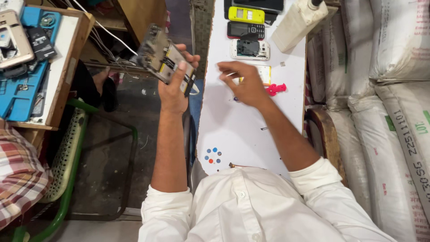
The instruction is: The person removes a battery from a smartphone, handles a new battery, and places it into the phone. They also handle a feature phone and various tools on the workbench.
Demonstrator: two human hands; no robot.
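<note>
My left hand (175, 85) is raised off the left edge of the white table (233, 130) and grips an opened phone body (163, 57) with its inner parts showing. My right hand (244, 83) hovers over the table with its fingers spread and nothing in them. It is close to a yellow flat part (265, 71) and a small pink tool (275, 88). Further back lie a white opened phone (250, 49), a black keypad phone (245, 30) and a yellow phone (246, 15).
A white plastic bottle (299, 20) lies at the table's far right. Stacked white sacks (394, 89) fill the right side. On the left are a wooden bench with a blue mat (22, 89) and phone parts, a green metal chair (71, 148), and a person's checked sleeve (20, 179).
</note>
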